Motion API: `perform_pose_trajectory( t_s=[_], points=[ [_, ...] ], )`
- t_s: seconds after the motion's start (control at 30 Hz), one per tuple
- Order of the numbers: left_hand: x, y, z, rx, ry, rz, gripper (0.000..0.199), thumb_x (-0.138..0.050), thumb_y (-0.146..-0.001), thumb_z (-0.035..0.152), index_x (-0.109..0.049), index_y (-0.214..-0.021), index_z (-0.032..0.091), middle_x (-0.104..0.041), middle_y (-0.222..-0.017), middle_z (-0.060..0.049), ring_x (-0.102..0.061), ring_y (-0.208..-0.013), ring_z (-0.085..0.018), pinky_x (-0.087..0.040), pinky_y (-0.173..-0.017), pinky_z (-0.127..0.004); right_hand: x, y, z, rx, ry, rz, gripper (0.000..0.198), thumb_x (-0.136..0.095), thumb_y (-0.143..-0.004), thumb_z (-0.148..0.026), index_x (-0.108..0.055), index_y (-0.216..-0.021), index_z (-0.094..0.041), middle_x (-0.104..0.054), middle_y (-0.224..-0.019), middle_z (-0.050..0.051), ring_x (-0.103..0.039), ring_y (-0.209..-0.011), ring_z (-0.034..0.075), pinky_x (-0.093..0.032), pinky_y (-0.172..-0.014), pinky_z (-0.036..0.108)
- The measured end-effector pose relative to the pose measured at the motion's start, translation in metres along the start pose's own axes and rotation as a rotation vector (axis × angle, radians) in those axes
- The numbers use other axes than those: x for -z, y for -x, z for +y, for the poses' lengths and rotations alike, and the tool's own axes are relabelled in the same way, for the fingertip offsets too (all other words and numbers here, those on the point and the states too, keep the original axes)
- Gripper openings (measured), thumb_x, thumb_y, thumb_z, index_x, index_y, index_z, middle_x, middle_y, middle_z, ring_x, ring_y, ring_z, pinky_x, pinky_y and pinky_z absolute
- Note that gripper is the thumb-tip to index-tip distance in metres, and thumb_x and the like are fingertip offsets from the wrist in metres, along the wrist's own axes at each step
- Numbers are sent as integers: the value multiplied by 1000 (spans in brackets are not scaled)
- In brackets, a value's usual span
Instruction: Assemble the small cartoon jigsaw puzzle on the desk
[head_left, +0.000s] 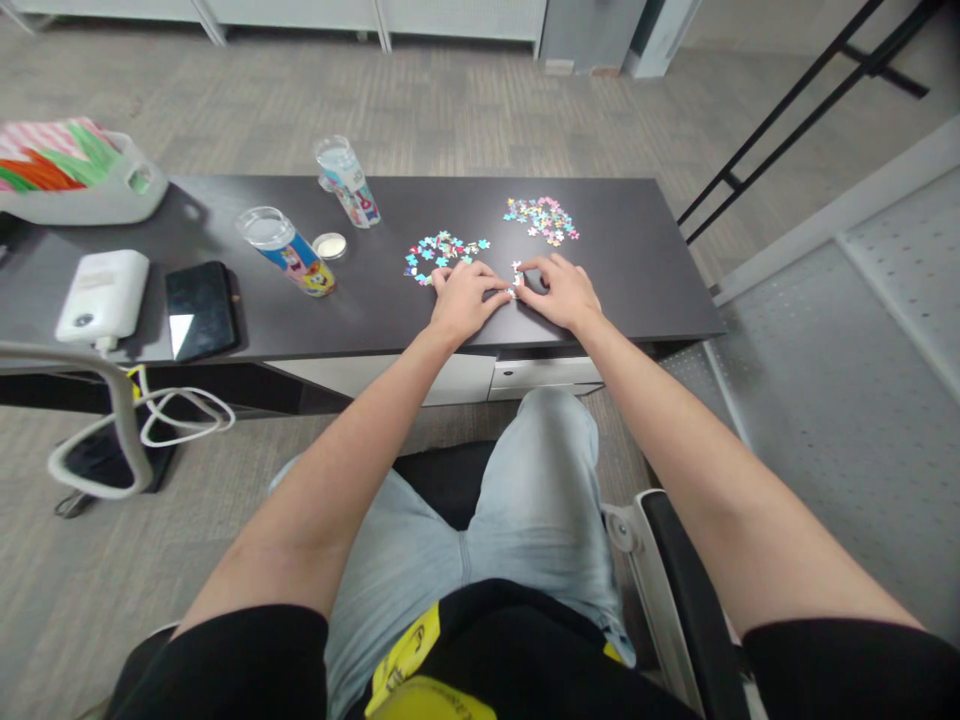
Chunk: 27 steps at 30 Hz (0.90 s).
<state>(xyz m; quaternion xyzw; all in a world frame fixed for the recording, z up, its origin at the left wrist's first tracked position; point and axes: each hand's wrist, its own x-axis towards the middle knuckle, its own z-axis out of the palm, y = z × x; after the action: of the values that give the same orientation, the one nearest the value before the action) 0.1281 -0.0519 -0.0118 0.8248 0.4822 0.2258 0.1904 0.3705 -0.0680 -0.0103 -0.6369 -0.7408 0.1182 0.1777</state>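
Note:
A few jigsaw puzzle pieces (517,268) lie in a short strip on the dark table, between my two hands. My left hand (466,300) comes from the left, its thumb and forefinger closed at the lower end of the strip. From the other side, my right hand (561,292) pinches the same pieces between curled fingers and thumb. Fingertips partly cover the pieces, so their exact joins cannot be made out. Just beyond my left hand spreads a pile of blue, white and red puzzle pieces (442,245). Farther back is a second pile of pastel puzzle pieces (546,218).
Two clear printed canisters (289,255) (349,185) stand left of the piles, with a round lid (329,246) between them. A black phone (201,310), a white power bank (103,295) with a cable and a white basket (142,185) occupy the left end.

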Motion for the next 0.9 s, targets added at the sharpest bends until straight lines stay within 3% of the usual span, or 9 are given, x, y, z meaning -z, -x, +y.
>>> perform_pose_trajectory(
  t_s=[0.23,0.4,0.5,0.57,0.7,0.9],
  points=[
    [6,16,14,-140,-138,-55,40,-63,-126,42,-97,-146,37,-85,-159,-14,-67,-150,-45,-34,-138,-76,-2,0,2,8,4,3,51,-71,-119,-57,-88,-160,-32,-81,-135,14,-76,-122,40,-56,-122,60],
    [6,30,15,-164,-203,-121,61,-62,-125,52,-77,-179,28,-72,-183,-22,-58,-168,-51,-37,-139,-76,-1,0,3,10,-5,4,51,-70,-120,-58,-87,-160,-32,-82,-142,16,-77,-124,40,-56,-127,62],
    [6,34,14,-156,-191,-166,74,-64,-124,56,-64,-191,25,-64,-192,-22,-51,-175,-53,-35,-144,-75,-1,0,3,10,-8,3,50,-70,-120,-57,-87,-160,-31,-83,-143,16,-77,-125,41,-56,-129,63],
    [10,35,9,-132,-163,-132,76,-65,-123,55,-60,-193,26,-60,-195,-22,-48,-178,-52,-33,-147,-74,-1,0,2,6,-6,1,50,-70,-120,-56,-87,-159,-31,-83,-142,16,-77,-126,41,-56,-128,64],
    [29,41,-18,26,-138,30,74,-70,-119,52,-64,-188,23,-58,-193,-25,-46,-180,-55,-31,-148,-75,0,1,1,0,-11,7,50,-72,-118,-54,-89,-159,-31,-83,-135,14,-79,-126,41,-57,-126,62],
    [55,48,-56,165,-115,62,42,-77,-116,50,-86,-153,32,-75,-168,-20,-55,-166,-52,-40,-139,-74,0,1,0,5,-15,13,50,-71,-117,-55,-89,-156,-31,-82,-132,14,-78,-123,41,-57,-122,61]
  ],
)
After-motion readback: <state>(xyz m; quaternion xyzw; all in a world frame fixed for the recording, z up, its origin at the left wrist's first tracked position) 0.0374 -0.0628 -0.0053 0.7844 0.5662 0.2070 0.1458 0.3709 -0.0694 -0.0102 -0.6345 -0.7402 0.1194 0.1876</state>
